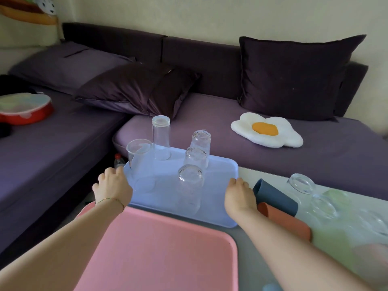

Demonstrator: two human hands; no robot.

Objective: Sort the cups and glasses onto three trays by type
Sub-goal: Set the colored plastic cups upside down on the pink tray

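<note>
Head cam: L hand (112, 185), R hand (239, 196) fingers (238, 182) curled gripping blue tray (218, 171) side edges.

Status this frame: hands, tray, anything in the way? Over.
Left hand, right hand grip light blue plastic tray at its sides. Five clear glasses stand on it. Dark blue plastic cup lies tipped beside right hand.

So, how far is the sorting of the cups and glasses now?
Done: five clear glasses stand upside down on the blue tray. In hand: the left hand and the right hand hold that tray's sides. Left: the pink tray bears nothing yet; the dark blue cup, the orange cup and another glass lie at the right.
</note>
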